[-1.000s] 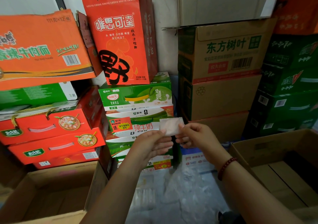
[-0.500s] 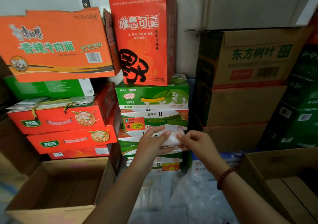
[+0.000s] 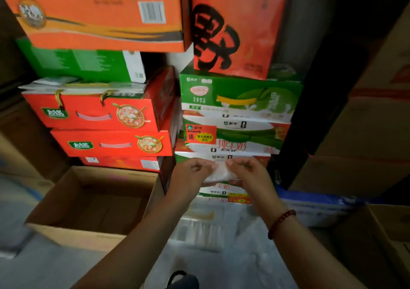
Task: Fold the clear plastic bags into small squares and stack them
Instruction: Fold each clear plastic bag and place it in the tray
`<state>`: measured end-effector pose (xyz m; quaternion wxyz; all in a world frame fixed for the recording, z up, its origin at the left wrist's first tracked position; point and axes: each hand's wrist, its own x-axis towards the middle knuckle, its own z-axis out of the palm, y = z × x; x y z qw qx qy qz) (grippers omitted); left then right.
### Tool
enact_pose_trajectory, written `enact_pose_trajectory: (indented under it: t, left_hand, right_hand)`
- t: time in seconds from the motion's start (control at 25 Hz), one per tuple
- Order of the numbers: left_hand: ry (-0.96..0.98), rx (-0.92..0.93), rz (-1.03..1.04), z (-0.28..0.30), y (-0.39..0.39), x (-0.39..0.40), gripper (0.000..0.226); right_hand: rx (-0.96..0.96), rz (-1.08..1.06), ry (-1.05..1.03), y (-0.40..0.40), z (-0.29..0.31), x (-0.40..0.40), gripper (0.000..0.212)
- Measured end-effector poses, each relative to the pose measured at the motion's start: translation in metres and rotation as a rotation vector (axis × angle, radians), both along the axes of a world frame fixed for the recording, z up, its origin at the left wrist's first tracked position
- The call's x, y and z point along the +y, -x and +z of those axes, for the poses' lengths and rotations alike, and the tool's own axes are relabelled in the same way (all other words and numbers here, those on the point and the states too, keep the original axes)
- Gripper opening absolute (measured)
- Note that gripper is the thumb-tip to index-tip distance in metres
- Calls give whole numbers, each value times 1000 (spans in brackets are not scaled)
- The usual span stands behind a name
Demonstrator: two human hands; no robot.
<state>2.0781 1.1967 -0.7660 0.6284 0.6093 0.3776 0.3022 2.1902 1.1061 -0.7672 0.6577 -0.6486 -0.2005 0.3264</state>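
A small folded clear plastic bag (image 3: pixel 218 173) is held in the air between both hands, in front of the stacked milk cartons. My left hand (image 3: pixel 190 175) pinches its left edge with curled fingers. My right hand (image 3: pixel 249 173) grips its right side, thumb over the top; a red bead bracelet circles that wrist. More clear plastic bags (image 3: pixel 204 231) lie loose and crumpled on the floor below my forearms. The picture is blurred, so the bag's folds are hard to make out.
An open cardboard box (image 3: pixel 93 202) stands low at the left. Red boxes (image 3: pixel 99 115) and green milk cartons (image 3: pixel 239 97) are stacked behind the hands. Brown cartons (image 3: pixel 366 173) rise at the right, with another open box (image 3: pixel 390 226) at the lower right.
The camera has swung left and down. Both hands have lowered the folded bag and closed in on it; it looks smaller and more covered by the fingers than before.
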Motion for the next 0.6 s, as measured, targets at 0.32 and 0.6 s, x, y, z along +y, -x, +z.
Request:
enact_pose_trajectory:
  t: [0.32, 0.6]
  left_hand:
    - [158, 11, 150, -95, 14, 38, 10]
    - [278, 47, 263, -167, 22, 53, 16]
  right_hand:
    - [39, 24, 109, 10, -89, 60, 14]
    - [27, 65, 204, 18, -163, 89, 22]
